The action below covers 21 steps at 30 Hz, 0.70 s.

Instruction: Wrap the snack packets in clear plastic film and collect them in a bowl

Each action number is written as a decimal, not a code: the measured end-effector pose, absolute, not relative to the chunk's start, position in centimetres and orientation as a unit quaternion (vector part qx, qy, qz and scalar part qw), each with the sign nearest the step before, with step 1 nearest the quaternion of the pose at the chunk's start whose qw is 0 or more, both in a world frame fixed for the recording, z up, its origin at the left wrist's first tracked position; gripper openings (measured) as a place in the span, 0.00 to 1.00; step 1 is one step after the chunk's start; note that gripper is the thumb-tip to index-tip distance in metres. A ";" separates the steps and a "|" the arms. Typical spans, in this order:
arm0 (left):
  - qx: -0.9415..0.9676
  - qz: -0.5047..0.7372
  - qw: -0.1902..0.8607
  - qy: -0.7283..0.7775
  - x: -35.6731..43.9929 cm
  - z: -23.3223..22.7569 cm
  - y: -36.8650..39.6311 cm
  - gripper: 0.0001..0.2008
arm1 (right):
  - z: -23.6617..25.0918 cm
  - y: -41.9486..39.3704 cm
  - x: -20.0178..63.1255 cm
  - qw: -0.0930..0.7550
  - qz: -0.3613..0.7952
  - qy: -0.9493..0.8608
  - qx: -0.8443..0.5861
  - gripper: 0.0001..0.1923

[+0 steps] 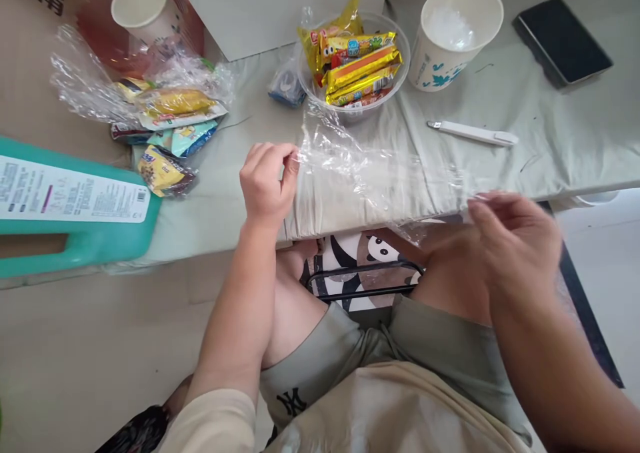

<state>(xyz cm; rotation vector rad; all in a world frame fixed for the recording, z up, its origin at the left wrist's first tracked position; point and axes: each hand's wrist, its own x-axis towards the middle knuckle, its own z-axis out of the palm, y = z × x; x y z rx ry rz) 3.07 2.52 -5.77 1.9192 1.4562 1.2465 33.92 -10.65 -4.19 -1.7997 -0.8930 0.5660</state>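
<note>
At the tabletop's near edge, the left hand point(267, 186) and right hand point(510, 239) each have fingers pinched on a sheet of cling film point(370, 169), stretched just in front of the snack bowl point(403, 66).
</note>
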 end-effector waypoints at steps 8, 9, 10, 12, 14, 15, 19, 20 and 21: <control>0.496 0.531 0.473 0.498 7.2 -5.9 1.2 0.15 | -4.5 -8.2 33.9 0.726 0.189 -0.386 -0.537 0.12; 0.483 0.554 0.469 0.491 7.7 -6.0 1.3 0.15 | -4.7 -8.3 33.7 0.731 0.174 -0.391 -0.532 0.12; 0.470 0.573 0.465 0.484 8.0 -6.2 1.3 0.16 | -4.9 -8.3 33.5 0.732 0.158 -0.397 -0.531 0.12; 0.452 0.591 0.464 0.481 8.3 -6.5 1.4 0.16 | -5.2 -8.5 33.4 0.721 0.129 -0.414 -0.541 0.10; 0.449 0.590 0.457 0.491 8.2 -6.6 1.6 0.15 | -5.4 -8.5 33.4 0.701 0.101 -0.440 -0.552 0.11; 0.455 0.588 0.446 0.498 8.0 -6.6 1.6 0.16 | -5.5 -8.5 33.5 0.689 0.092 -0.455 -0.557 0.12; 0.462 0.586 0.437 0.502 7.6 -6.5 1.6 0.18 | -5.9 -8.4 33.6 0.651 0.078 -0.509 -0.557 0.12; 0.451 0.586 0.451 0.500 7.8 -6.5 1.6 0.18 | -6.1 -8.3 33.6 0.649 0.072 -0.524 -0.547 0.11; 0.440 0.586 0.464 0.498 8.1 -6.5 1.5 0.19 | -6.3 -8.2 33.6 0.649 0.064 -0.539 -0.533 0.10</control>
